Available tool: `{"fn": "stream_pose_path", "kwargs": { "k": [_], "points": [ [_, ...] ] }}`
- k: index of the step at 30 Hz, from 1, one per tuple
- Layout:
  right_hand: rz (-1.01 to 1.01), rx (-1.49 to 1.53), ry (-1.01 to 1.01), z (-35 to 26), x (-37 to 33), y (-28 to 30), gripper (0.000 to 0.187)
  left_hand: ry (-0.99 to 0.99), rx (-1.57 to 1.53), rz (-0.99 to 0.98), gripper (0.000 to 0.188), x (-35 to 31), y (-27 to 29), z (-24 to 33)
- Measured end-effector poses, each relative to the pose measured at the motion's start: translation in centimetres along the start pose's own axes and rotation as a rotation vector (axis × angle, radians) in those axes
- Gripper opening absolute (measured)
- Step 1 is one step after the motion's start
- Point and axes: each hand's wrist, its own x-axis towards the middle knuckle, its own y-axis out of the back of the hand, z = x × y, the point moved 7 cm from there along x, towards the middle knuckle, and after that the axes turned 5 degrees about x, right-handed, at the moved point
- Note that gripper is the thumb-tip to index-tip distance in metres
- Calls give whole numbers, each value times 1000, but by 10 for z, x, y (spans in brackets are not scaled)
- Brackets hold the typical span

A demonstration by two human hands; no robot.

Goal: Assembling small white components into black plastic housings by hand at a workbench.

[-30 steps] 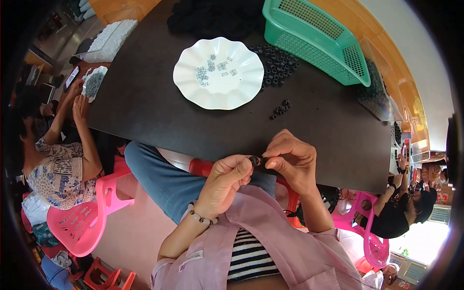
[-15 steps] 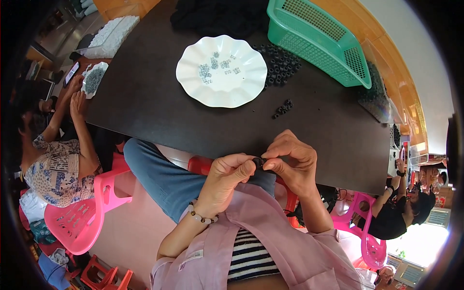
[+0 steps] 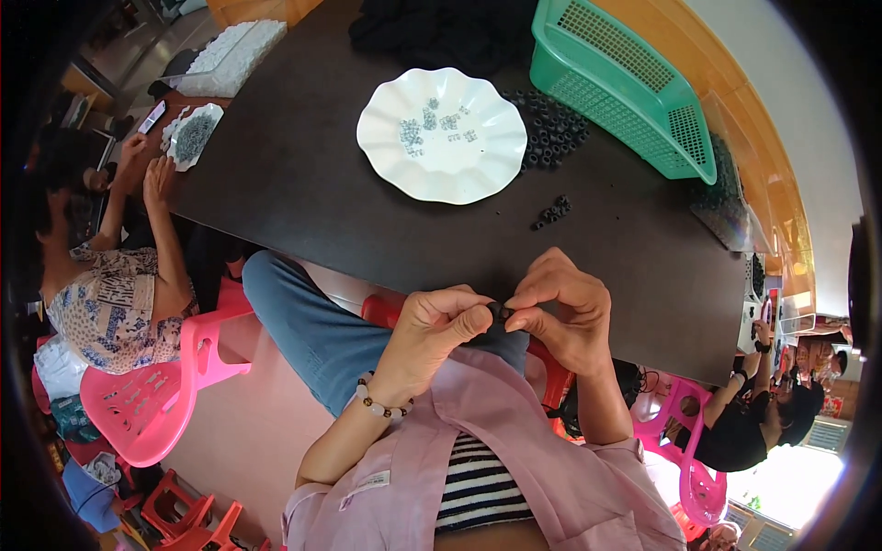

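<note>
My left hand (image 3: 432, 335), with a beaded bracelet on its wrist, pinches a small black round part (image 3: 497, 310) between thumb and forefinger, above my lap by the table edge. From the other side my right hand (image 3: 568, 317) closes thumb and forefinger at the part; whatever sits between those fingertips is too small to make out. Beyond my hands lies a small cluster of black ring-like parts (image 3: 552, 213). A white wavy-rimmed plate (image 3: 386, 165) carries small clear pieces (image 3: 411, 138) in loose groups. More black rings (image 3: 555, 136) are spread right of the plate.
A green mesh basket (image 3: 634, 101) stands at the far right, beside a clear bin (image 3: 726, 207) of dark parts. Black cloth (image 3: 423, 37) lies at the back of the dark table (image 3: 303, 184). People sit at left and right on pink chairs (image 3: 138, 413).
The view has shifted slightly, so the table things appear a little further right. My fingers stay together at the black part, the right fingertips turned slightly.
</note>
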Motion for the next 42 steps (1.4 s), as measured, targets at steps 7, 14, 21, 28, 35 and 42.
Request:
{"fn": "stream_pose_path", "kwargs": {
  "k": [7,14,21,28,35,42],
  "points": [
    [40,-3,56,-5,-3,3,21,17,8,-39,24,1,-2,-3],
    [42,-23,23,-4,-5,4,21,7,-21,-50,26,2,-1,-9],
    [24,-114,41,-9,-4,-1,21,-10,-14,-61,24,1,-1,-7],
    [-23,-109,9,-5,-3,-2,21,-59,204,-17,20,0,4,5],
    [-134,-29,-65,-5,4,-9,27,-18,202,-133,19,2,0,10],
    [-293,62,67,2,2,-13,40,53,234,-137,17,-1,-1,8]
  ]
}}
